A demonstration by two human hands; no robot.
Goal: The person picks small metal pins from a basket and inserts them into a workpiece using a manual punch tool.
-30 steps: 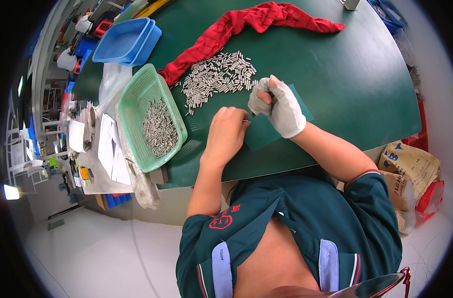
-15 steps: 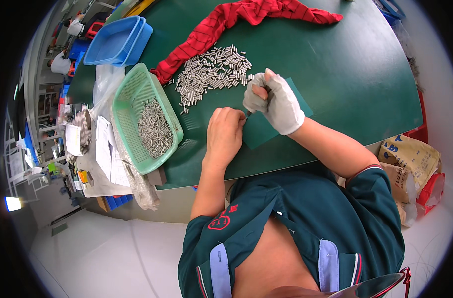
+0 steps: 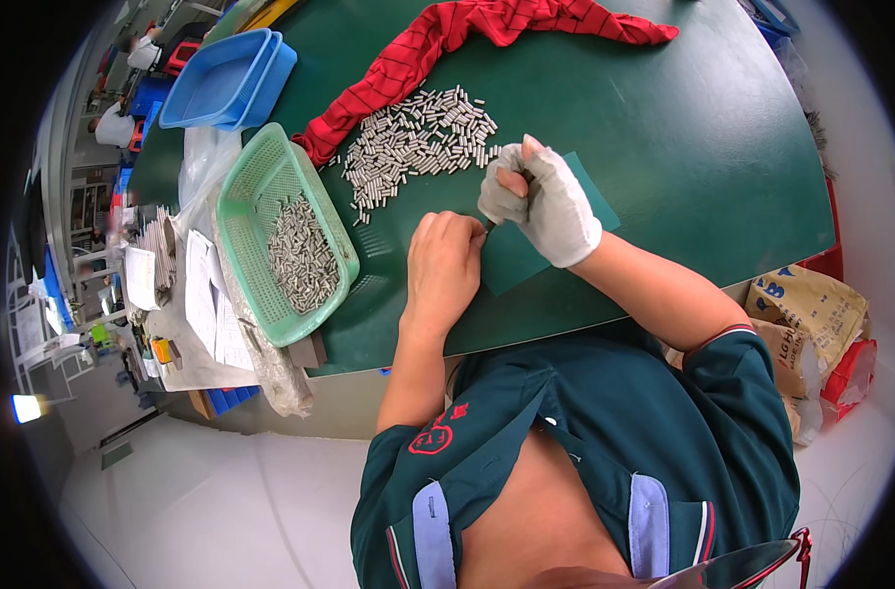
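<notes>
My bare left hand (image 3: 443, 263) rests low over the green table, its fingertips pinched together. Whatever they hold is too small or hidden to make out. Just to its right, my right hand (image 3: 544, 206) wears a pale glove with thumb and a fingertip bare. It is curled closed, and a short dark tip shows between the two hands; the rest of that object is hidden in the fist. Under the right hand lies a thin green sheet (image 3: 526, 263). Beyond the hands spreads a loose pile of small metal pins (image 3: 408, 142).
A green perforated basket (image 3: 241, 211) with many similar pins stands left. Behind it are stacked blue trays (image 3: 207, 83). A red checked cloth (image 3: 408, 69) curves around the pile's far side. Papers (image 3: 207, 294) lie far left; paper sacks (image 3: 806, 314) stand right. Other people sit in the distance.
Both hands keep nearly the same place and grip. The surroundings at the left have shifted very slightly in the picture.
</notes>
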